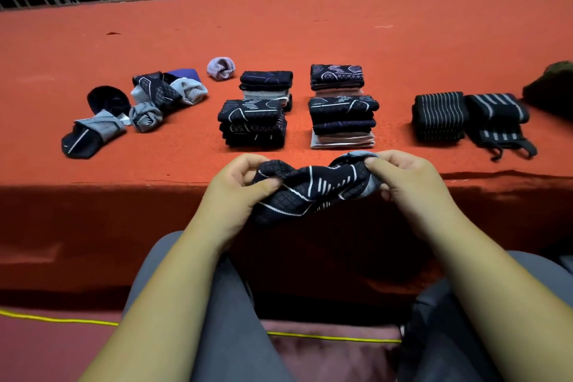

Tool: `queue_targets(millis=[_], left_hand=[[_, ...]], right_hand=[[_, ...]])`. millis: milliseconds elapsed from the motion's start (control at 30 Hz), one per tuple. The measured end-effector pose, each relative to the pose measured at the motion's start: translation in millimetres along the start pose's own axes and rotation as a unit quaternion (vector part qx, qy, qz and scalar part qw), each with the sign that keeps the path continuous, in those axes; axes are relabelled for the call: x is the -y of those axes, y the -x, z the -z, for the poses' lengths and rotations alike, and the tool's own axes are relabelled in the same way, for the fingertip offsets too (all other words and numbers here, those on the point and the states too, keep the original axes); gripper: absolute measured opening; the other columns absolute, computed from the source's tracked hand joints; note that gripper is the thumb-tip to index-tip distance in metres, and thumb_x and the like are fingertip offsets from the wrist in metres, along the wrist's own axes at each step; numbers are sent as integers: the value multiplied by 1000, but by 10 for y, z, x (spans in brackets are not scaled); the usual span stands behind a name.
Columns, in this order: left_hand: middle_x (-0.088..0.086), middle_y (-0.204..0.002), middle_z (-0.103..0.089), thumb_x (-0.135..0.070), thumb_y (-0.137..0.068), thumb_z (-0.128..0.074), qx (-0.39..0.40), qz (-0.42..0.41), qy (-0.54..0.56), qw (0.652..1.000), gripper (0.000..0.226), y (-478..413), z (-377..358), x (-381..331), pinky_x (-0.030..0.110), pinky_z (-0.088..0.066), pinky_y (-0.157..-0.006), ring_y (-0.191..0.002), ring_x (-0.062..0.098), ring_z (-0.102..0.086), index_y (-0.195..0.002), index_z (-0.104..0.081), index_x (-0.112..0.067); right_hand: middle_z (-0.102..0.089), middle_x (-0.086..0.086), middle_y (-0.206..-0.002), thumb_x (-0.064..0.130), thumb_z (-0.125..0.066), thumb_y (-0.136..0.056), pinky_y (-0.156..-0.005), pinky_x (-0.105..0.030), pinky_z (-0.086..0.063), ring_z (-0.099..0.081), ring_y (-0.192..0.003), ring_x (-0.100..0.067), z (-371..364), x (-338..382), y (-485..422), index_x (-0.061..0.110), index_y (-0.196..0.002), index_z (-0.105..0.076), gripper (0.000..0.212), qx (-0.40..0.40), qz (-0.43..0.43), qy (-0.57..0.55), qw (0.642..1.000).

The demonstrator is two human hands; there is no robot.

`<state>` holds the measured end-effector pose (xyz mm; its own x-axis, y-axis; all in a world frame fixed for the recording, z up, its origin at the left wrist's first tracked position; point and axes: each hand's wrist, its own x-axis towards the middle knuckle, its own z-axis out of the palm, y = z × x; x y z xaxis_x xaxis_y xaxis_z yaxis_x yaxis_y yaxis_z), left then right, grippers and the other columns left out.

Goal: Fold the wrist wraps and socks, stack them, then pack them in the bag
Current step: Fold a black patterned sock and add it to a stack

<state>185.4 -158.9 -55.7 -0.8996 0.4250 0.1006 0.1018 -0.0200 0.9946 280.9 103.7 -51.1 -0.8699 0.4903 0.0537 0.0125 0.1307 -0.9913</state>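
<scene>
Beyond the left hand (235,192), loose socks (145,105) on the desk (310,37), left hand pinching one end of a dark sock (310,192), right hand (406,183) pinching the other, sock stacks (342,121) just ahead, wrist wraps (465,118) beyond the right hand

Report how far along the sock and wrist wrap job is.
Done: four stacks of folded socks and folded wrist wraps on the table. In hand: left hand and right hand grip a patterned sock, not yet folded. Left: loose socks on the left need folding, and nothing looks packed; the dark thing at the right edge may be the bag.
</scene>
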Motion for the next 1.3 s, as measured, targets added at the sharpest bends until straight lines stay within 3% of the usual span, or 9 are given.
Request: queue_targets(millis=[133, 333, 500, 600, 700, 833, 1000, 1167, 1300], left_hand=[[3, -90, -79, 1, -99, -66, -83, -24, 43, 995, 15, -21, 7, 0, 22, -57, -68, -79, 13, -73, -106, -66, -13], [4, -86, -73, -3, -101, -65, -185, -30, 147, 971, 21, -105, 14, -15, 25, -52, -57, -70, 14, -67, -96, -56, -21], [3, -97, -73, -7, -93, -69, -47, -27, 107, 993, 27, -87, 7, 25, 27, -56, -63, -81, 17, -69, -116, -56, -14], [0, -93, -68, -15, -85, -71, 90, 38, 49, 994, 37, 12, 55, -7, 18, -48, -62, -75, 10, -63, -120, -60, -14], [11, -99, -74, -25, -95, -72, 187, 67, -8, 980, 31, 75, 59, -26, 36, -54, -84, -92, 25, -74, -124, -66, -16], [2, -103, -76, -19, -98, -75, 68, -27, -126, 989, 20, 41, -144, 5, 39, -56, -81, -84, 25, -74, -117, -74, -28], [-11, -113, -70, -11, -92, -78, 95, -125, -233, 960, 32, -16, -369, 85, 29, -55, -90, -94, 10, -69, -114, -74, -35], [-4, -97, -75, -5, -96, -71, 78, -83, -147, 983, 18, -75, -442, 74, 34, -56, -84, -89, 10, -67, -101, -75, -22], [8, -95, -71, 1, -99, -62, 82, 4, 48, 995, 19, -114, -406, 0, 31, -51, -78, -87, 18, -63, -101, -72, -14]], right_hand=[[-76, -16, -85, 27, -69, -102, -63, -32, -42, -59, -71, -24, 19, -52, -25, 10, -98, -76, 18, 20, 4, -29, 999], [-61, 4, -63, 32, -55, -110, -46, -24, -26, -32, -45, -7, -33, 11, -86, 14, -107, -72, 25, -17, -20, -189, 982], [-78, -7, -98, 49, -64, -103, -77, -38, -43, -62, -85, -23, -61, 18, -71, 21, -106, -80, 33, 14, -7, -143, 990], [-80, -9, -97, 36, -73, -98, -80, -38, -50, -69, -85, -20, -47, 16, -40, 12, -103, -80, 26, 52, 15, -93, 994], [-80, -8, -91, 21, -79, -94, -75, -26, -51, -67, -79, -11, -77, 9, 42, 9, -98, -79, 13, 100, 42, -5, 994], [-71, 8, -77, 22, -75, -98, -64, -20, -43, -58, -70, -4, -144, 0, 118, 15, -90, -79, 11, 150, 61, 80, 984], [-65, 14, -70, 17, -64, -104, -62, -19, -41, -53, -66, -2, -189, -15, 157, 12, -89, -77, 20, 185, 73, 59, 978], [-72, 5, -92, 16, -73, -99, -78, -28, -50, -63, -83, -9, -127, -6, 145, 18, -105, -71, 7, 205, 122, 63, 969], [-69, 8, -118, 22, -76, -86, -101, -50, -55, -67, -111, -18, -52, -43, 54, 34, -121, -61, 41, 175, 168, 108, 964]])
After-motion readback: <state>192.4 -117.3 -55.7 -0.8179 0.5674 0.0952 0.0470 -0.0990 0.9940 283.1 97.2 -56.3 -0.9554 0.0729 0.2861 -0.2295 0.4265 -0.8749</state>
